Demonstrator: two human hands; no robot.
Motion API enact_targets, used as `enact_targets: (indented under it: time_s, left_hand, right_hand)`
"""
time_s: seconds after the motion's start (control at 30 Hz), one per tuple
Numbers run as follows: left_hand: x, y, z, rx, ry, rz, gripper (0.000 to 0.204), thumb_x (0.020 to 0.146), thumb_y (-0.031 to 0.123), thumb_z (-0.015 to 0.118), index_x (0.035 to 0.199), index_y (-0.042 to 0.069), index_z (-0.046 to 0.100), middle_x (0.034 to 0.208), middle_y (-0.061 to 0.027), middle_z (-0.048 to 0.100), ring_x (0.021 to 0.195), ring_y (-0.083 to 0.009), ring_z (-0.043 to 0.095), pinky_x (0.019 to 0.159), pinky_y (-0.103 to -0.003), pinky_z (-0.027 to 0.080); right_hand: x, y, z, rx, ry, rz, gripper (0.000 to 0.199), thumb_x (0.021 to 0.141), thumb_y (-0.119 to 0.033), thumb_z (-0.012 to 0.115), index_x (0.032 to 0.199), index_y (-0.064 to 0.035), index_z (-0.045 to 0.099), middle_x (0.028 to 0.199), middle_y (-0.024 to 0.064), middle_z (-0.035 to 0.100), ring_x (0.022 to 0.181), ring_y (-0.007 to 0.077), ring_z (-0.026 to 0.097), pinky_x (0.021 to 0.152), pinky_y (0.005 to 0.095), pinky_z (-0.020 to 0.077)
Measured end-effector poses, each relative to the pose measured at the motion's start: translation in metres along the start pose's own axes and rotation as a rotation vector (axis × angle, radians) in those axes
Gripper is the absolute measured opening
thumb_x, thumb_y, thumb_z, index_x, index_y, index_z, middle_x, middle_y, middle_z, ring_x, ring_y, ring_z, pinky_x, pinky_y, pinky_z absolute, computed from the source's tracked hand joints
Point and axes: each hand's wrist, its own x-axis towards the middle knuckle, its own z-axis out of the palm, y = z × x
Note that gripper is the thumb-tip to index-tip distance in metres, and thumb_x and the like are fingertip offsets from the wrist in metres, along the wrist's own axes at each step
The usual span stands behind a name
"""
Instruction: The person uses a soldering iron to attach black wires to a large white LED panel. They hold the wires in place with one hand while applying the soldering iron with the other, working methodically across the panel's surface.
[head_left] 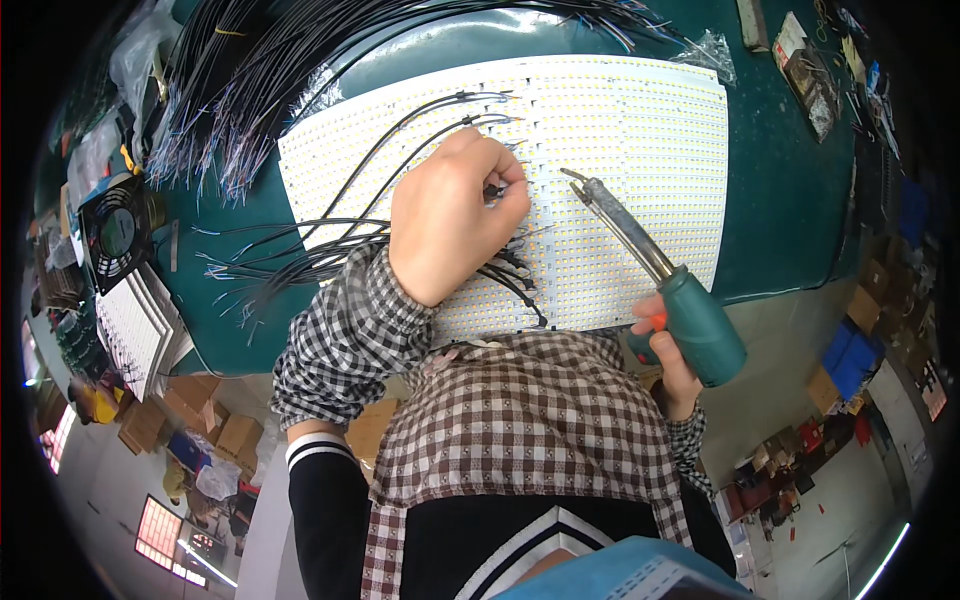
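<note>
- White panel (660, 140), covered in rows of tiny yellow dots, lay flat in front of you on a green tabletop (790, 240).
- Your left hand (458, 205) reached over it from the left, thumb and forefinger closed in a pinch on a small black piece (492, 192), probably part of a cable; the fingers hid most of it.
- Your right hand (676, 362) gripped the green handle of a soldering iron (703, 322), which partly covered that hand.
- Its metal tip (568, 173) pointed toward your pinch, near your left fingers but apart from them; whether it met the panel could not be told.
- Two black cables (415, 105) curved across the panel beyond your left hand, ends near its middle seam.
- You seemed to be at the step of placing one cable end for soldering.
- The next move called for a steady pinch, wires lined up, and the tip kept clear of skin.
</note>
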Motion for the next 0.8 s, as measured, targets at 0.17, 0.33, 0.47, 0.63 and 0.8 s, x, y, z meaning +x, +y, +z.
enact_targets:
  time_s: [0.17, 0.33, 0.47, 0.63, 0.8]
  left_hand:
    - [0.0006, -0.0002, 0.0000, 0.016, -0.011, 0.004, 0.008, 0.079, 0.009, 0.076, 0.080, 0.007, 0.068, 0.081, -0.0079, 0.064, 0.067, -0.0247, 0.064, 0.061, -0.037, 0.051]
    - [-0.0003, -0.0001, -0.0002, 0.023, -0.015, 0.000, 0.009, 0.077, 0.005, 0.075, 0.080, 0.006, 0.067, 0.079, -0.0072, 0.062, 0.070, -0.0219, 0.062, 0.063, -0.034, 0.050]
    - [0.0004, -0.0012, -0.0006, 0.026, -0.004, 0.010, 0.009, 0.077, 0.005, 0.075, 0.080, 0.006, 0.067, 0.079, -0.0074, 0.062, 0.070, -0.0223, 0.062, 0.063, -0.034, 0.051]
    - [0.0003, -0.0005, -0.0001, 0.027, 0.003, 0.009, 0.009, 0.076, 0.005, 0.075, 0.080, 0.005, 0.067, 0.079, -0.0076, 0.062, 0.070, -0.0225, 0.063, 0.063, -0.034, 0.051]
    - [0.0006, -0.0015, 0.0010, 0.025, 0.013, 0.024, 0.010, 0.077, 0.008, 0.075, 0.078, 0.007, 0.065, 0.079, -0.0082, 0.063, 0.067, -0.0259, 0.064, 0.061, -0.039, 0.051]
  right_hand:
    - [-0.0007, 0.0054, -0.0021, -0.004, -0.009, -0.004, 0.055, 0.081, -0.007, 0.088, 0.127, 0.0097, 0.063, 0.100, 0.0171, 0.077, 0.084, 0.0184, 0.076, 0.076, 0.0307, 0.0629]
    - [-0.0015, 0.0083, 0.0005, -0.050, -0.006, -0.007, 0.054, 0.080, -0.008, 0.090, 0.124, 0.0098, 0.065, 0.096, 0.0141, 0.077, 0.082, 0.0174, 0.075, 0.076, 0.0301, 0.0621]
    - [0.0000, 0.0108, -0.0003, -0.127, -0.044, -0.040, 0.054, 0.078, -0.009, 0.091, 0.123, 0.0090, 0.066, 0.092, 0.0111, 0.076, 0.081, 0.0162, 0.074, 0.076, 0.0301, 0.0603]
    - [0.0022, 0.0101, 0.0011, -0.184, -0.057, -0.073, 0.055, 0.077, -0.010, 0.092, 0.122, 0.0079, 0.067, 0.089, 0.0092, 0.076, 0.080, 0.0151, 0.073, 0.077, 0.0298, 0.0591]
    - [0.0036, 0.0067, 0.0025, -0.196, -0.053, -0.045, 0.056, 0.077, -0.010, 0.092, 0.123, 0.0078, 0.066, 0.088, 0.0091, 0.076, 0.080, 0.0151, 0.073, 0.076, 0.0301, 0.0592]
